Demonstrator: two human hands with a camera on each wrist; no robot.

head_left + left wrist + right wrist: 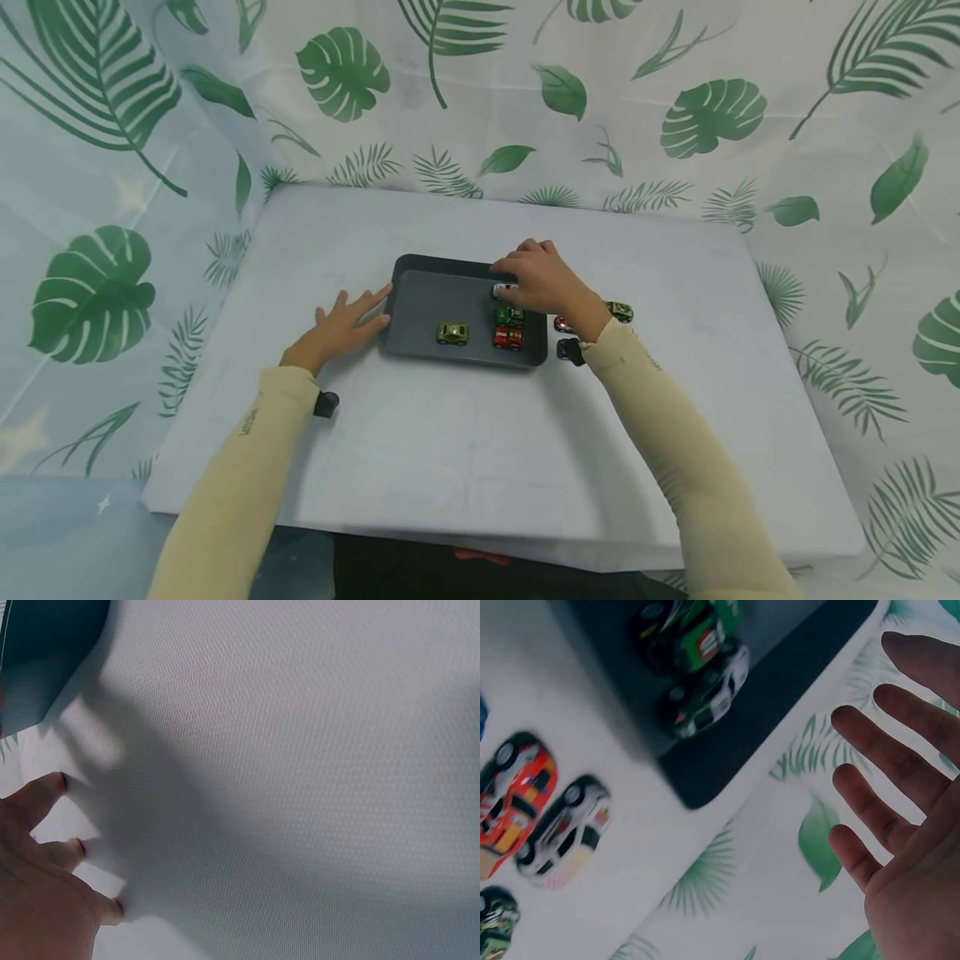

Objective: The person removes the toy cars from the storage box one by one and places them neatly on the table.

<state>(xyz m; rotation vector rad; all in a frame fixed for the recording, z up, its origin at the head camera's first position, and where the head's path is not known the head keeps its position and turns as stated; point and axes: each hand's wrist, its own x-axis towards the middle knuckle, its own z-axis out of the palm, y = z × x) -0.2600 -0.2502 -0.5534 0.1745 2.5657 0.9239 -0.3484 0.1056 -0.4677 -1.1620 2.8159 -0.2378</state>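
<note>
Small dark lettering [248, 422] on the left sleeve [225, 483], pale yellow, and more on the matching right sleeve [675, 450], too small in both places to read with certainty. On the green car [509, 316], a red patch with a white mark, blurred past reading in the right wrist view; on the orange-red car [519, 802], bright printed patches, likewise unreadable. In the dark grey tray [420, 308], rectangular with rounded corners and a raised rim, four toy cars: near the right end, a row of the white car [498, 292] with dark windows, the green car, and the red car [507, 337]; apart from these, nearer the middle, the olive car [452, 333], with a glossy body. On the white cloth [450, 442], just right of the tray, the orange-red car, a second white car [564, 832] beside it, a green patterned car [619, 312] and a blue car [562, 349], partly hidden by the right wrist. Left hand [337, 331] spread, fingertips at the tray's left rim and on the cloth. Right hand [542, 279] over the tray's far right corner, close by the white car in the row, fingers straight and apart in the right wrist view; impossible to tell whether touching that car.
</note>
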